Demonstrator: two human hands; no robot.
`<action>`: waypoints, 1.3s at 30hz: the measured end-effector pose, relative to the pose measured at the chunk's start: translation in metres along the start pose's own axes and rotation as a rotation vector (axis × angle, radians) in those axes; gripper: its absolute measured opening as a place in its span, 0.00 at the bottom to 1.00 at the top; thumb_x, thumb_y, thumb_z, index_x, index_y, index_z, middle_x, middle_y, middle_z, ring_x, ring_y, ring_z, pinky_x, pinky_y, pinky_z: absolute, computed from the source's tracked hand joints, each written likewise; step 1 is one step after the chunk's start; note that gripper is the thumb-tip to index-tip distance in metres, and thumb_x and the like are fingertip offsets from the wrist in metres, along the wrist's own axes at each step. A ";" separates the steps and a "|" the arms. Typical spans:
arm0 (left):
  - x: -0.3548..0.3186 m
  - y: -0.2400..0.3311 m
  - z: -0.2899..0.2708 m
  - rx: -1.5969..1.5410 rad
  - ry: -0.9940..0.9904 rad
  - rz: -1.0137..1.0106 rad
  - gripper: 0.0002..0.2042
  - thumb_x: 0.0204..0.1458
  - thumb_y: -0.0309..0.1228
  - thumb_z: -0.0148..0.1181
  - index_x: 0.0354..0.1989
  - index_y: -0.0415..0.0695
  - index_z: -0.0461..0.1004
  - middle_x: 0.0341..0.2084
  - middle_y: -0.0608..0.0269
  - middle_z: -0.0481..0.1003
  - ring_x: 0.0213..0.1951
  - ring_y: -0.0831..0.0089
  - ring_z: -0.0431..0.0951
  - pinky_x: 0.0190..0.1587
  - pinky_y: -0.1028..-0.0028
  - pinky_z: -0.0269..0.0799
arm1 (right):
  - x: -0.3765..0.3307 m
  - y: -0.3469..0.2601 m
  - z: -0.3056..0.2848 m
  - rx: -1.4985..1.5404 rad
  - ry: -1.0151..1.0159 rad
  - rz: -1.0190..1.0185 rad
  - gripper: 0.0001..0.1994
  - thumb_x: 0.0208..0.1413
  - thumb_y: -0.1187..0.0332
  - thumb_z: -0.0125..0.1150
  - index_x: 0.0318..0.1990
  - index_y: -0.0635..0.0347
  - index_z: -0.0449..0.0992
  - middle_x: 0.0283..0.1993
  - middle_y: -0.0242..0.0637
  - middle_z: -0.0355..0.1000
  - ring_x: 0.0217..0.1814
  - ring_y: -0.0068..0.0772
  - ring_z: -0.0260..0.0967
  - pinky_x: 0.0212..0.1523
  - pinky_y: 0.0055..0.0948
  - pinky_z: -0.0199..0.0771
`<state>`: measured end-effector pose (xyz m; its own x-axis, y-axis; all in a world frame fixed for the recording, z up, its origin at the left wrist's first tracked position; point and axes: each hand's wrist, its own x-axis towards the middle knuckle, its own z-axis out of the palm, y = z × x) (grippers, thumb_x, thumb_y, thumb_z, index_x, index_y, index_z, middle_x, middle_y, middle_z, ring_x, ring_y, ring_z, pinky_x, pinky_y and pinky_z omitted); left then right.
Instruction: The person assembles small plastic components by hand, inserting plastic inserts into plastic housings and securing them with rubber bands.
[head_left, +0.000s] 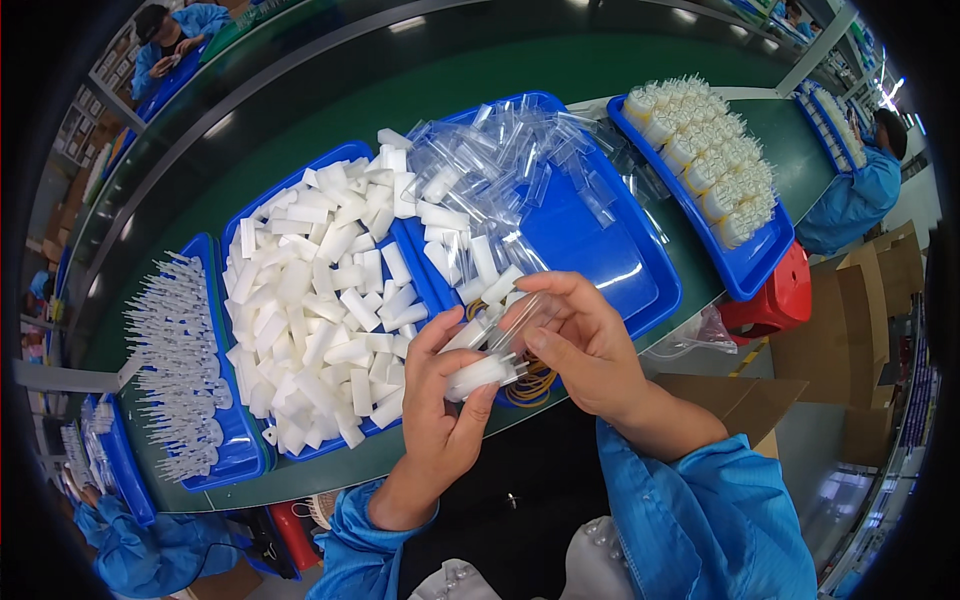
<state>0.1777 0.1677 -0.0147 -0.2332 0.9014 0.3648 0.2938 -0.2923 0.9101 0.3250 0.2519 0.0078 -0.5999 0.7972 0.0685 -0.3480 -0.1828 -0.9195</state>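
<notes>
Holding one clear bag (520,318) and one white block (478,374) in two closed hands, left (437,420), right (585,345), above four blue trays (600,250).

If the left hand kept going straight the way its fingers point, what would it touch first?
Beyond the white piece it holds, the left hand points up and right, so it would probably first meet the right hand close ahead, though depth is hard to judge.
</notes>
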 end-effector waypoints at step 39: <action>0.000 0.000 0.005 -0.159 0.075 -0.131 0.08 0.54 0.31 0.53 0.37 0.39 0.70 0.50 0.51 0.62 0.44 0.71 0.68 0.47 0.73 0.62 | -0.013 0.020 0.001 0.270 0.006 -0.042 0.12 0.55 0.75 0.54 0.47 0.65 0.65 0.46 0.45 0.70 0.48 0.31 0.68 0.50 0.28 0.68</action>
<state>0.1826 0.1697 -0.0154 -0.3297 0.9106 0.2493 0.1081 -0.2259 0.9681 0.3252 0.2371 -0.0108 -0.5770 0.8103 0.1019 -0.5529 -0.2957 -0.7791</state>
